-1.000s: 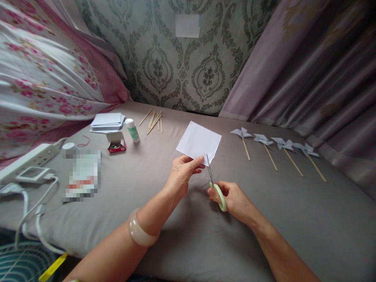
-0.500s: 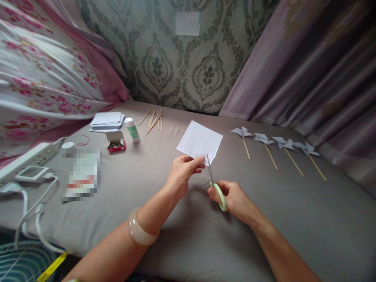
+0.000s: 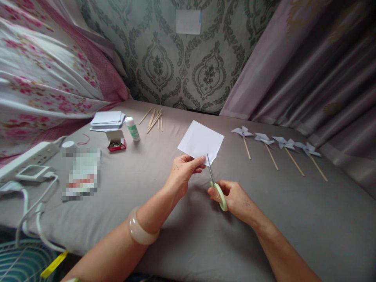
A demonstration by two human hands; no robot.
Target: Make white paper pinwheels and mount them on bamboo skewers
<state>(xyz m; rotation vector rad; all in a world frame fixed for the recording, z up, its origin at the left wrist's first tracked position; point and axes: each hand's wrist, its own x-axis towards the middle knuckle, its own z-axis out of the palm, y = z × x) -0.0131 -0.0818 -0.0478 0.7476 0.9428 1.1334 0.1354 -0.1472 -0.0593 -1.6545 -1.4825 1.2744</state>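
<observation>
My left hand (image 3: 188, 168) pinches a square sheet of white paper (image 3: 201, 137) by its near corner, thumb on top. The sheet is held up over the grey cloth, one corner pointing toward me. In my right hand (image 3: 232, 196) is a pair of scissors (image 3: 219, 196) with pale green handles; my thumb and fingers are in the loops. The metal blades reach up to the near corner of the paper, just right of my left thumb. Part of the cut edge and the lower blade are hard to make out.
Several paper pinwheels on sticks (image 3: 284, 144) lie at the right. On the left are loose wooden sticks (image 3: 154, 119), a glue stick (image 3: 132, 129), a small open red box (image 3: 116, 144), stacked paper (image 3: 107, 120), a blurred packet (image 3: 84, 174) and a power strip (image 3: 32, 158) with cables.
Both hands stay nearly in place, with the scissors at the same corner. The far part of the paper has shifted very slightly to the right.
</observation>
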